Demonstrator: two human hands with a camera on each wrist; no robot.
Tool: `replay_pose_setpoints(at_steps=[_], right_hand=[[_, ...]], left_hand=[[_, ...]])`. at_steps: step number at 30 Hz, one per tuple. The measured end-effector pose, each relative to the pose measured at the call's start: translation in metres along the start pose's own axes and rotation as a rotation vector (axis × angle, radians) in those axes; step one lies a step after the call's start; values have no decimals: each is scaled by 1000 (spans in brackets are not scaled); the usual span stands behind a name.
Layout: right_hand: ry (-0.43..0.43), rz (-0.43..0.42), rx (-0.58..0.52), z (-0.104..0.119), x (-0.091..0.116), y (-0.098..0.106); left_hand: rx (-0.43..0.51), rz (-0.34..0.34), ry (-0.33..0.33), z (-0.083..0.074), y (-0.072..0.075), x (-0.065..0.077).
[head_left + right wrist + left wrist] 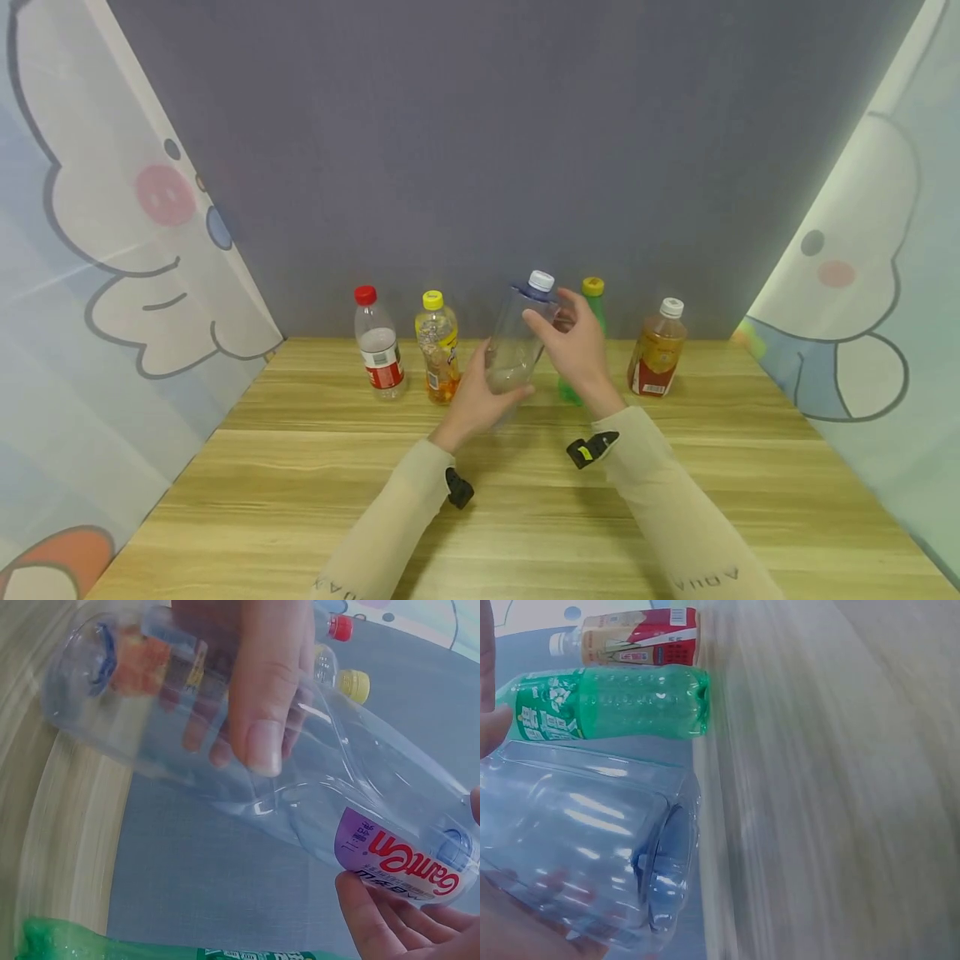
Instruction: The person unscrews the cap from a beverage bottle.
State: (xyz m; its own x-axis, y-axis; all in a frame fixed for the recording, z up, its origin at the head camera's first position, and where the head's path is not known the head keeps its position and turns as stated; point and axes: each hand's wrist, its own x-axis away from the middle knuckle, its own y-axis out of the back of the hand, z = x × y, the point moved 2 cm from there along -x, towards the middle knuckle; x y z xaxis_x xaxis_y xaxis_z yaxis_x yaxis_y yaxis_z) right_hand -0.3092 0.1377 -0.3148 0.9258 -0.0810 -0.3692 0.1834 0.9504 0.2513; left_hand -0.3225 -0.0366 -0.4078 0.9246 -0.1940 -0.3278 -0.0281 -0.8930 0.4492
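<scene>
Both hands are on a large clear plastic bottle with a white cap, tilted so its top leans right in the head view. My left hand grips its lower body, thumb across the near side. Higher up, just below the neck, my right hand holds it between thumb and fingers. A purple and white label with red lettering shows on the upper part in the right wrist view. The see-through body and its ridged base fill the lower left of the left wrist view.
Behind the right hand stands a green bottle with a yellow cap. A white-capped brown drink bottle is farther right. To the left are a yellow-capped bottle and a red-capped bottle. A grey panel backs the wooden table.
</scene>
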Motion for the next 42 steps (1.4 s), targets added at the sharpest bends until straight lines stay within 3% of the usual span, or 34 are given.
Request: replay_pose_setpoints(at_steps=[7,16,42], right_hand=[[2,-11,-45,-1,10,4],[-21,17,-114,-1,21,8],[-71,151,-94,2,45,20]], left_hand=[[-23,12,18,-5,4,8],[-5,35,-42,-8,10,16],[-239,146,-66,-17,38,42]])
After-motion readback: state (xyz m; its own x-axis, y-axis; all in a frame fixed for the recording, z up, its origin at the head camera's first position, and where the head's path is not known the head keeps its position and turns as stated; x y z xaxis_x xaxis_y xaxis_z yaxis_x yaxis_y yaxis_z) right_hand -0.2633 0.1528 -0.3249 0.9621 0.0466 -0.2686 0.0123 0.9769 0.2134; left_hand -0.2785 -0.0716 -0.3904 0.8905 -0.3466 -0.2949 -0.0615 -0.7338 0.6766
